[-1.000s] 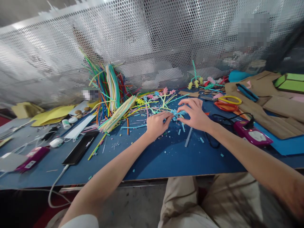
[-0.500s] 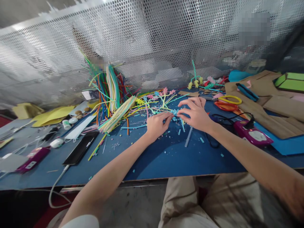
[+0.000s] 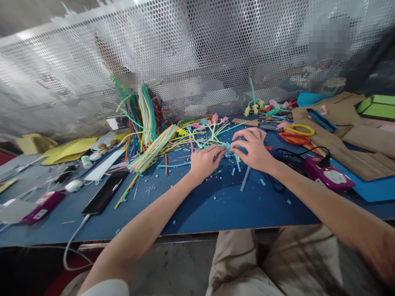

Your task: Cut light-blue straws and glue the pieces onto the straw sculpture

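A small light-blue flower-like piece (image 3: pixel 227 146), made of short bits like cut straw, is held between my two hands above the blue table. Fingertips of my left hand (image 3: pixel 205 163) pinch it from the left. From the right, the thumb and index finger of my right hand (image 3: pixel 253 149) close on it, while the other fingers arch above. Its far side is partly hidden by the fingers. Just beyond lie pink flower-like pieces (image 3: pixel 214 119) and a yellow one (image 3: pixel 181 131) on thin stems. Cut blue bits (image 3: pixel 238 163) are scattered below the hands.
Bundles of coloured straws (image 3: pixel 148 115) stand and lie at the left. A phone (image 3: pixel 106 192) with a cable is nearer. Scissors (image 3: pixel 298 130), a purple power strip (image 3: pixel 328 172) and brown cardboard (image 3: pixel 367 135) lie right. A perforated metal screen (image 3: pixel 222 53) rises behind the table.
Both hands stay almost in place around the light-blue piece. My right hand's fingers have shifted very slightly.
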Action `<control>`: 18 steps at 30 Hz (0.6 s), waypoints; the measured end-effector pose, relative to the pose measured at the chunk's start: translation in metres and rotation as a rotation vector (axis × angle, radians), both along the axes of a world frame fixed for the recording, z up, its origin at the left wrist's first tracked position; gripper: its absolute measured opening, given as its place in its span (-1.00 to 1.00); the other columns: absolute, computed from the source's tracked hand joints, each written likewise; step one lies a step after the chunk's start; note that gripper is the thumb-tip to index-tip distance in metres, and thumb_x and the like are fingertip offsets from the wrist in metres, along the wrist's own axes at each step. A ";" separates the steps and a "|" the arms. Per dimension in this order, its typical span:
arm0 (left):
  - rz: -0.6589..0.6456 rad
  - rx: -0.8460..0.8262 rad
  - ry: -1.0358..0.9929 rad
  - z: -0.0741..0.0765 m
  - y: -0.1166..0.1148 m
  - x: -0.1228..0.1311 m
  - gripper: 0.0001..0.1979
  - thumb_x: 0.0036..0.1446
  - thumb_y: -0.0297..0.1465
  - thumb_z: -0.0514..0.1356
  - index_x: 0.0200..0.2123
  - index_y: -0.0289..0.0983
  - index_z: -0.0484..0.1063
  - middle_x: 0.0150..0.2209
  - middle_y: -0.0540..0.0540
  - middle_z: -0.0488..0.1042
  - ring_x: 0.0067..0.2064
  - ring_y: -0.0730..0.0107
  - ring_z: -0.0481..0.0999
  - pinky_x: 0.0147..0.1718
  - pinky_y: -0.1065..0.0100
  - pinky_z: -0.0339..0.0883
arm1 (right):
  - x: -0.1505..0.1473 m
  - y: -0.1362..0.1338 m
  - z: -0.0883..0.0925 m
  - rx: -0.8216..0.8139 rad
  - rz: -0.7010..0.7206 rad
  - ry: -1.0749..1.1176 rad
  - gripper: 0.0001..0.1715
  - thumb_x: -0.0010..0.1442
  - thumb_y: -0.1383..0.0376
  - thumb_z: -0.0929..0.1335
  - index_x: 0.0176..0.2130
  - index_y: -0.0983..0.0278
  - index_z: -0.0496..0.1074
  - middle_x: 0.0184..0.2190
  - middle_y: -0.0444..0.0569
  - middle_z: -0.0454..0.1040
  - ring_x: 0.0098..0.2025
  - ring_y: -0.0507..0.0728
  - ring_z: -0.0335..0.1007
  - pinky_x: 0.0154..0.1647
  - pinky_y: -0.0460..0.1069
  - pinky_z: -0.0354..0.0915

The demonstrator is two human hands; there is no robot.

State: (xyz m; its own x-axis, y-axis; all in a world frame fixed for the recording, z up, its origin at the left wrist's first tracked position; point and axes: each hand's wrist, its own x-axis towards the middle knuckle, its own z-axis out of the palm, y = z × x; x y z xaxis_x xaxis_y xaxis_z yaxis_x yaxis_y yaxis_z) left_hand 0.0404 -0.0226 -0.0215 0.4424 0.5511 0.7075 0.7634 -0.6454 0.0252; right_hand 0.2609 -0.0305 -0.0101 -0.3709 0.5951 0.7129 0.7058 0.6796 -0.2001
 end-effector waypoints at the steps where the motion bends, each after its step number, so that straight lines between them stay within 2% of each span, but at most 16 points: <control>1: -0.006 0.017 0.023 0.001 0.000 0.000 -0.74 0.36 -0.20 0.15 -0.10 -0.13 0.61 -0.23 -0.04 0.66 -0.28 0.42 0.64 -0.47 0.41 0.26 | 0.000 0.000 0.000 -0.005 -0.003 0.007 -0.77 0.37 0.14 0.32 -0.29 0.13 0.51 0.01 -0.07 0.48 0.13 0.27 0.18 0.05 0.25 -0.03; 10: -0.014 0.058 0.174 0.002 0.000 -0.005 -0.74 0.38 -0.19 0.12 -0.08 -0.08 0.60 -0.25 -0.02 0.64 -0.29 0.44 0.61 -0.41 0.42 0.26 | 0.000 0.002 -0.002 -0.016 -0.024 0.016 -0.79 0.35 0.18 0.32 -0.29 0.15 0.50 -0.02 -0.06 0.48 0.10 0.27 0.23 0.03 0.25 -0.04; 18: -0.015 0.021 0.154 0.002 -0.001 -0.005 -0.75 0.37 -0.20 0.13 -0.12 -0.07 0.62 -0.26 -0.01 0.63 -0.32 0.45 0.60 -0.45 0.40 0.21 | 0.001 0.003 -0.002 -0.009 -0.026 0.013 -0.86 0.33 0.17 0.35 -0.22 0.12 0.51 -0.02 -0.07 0.49 0.09 0.26 0.26 0.06 0.24 -0.03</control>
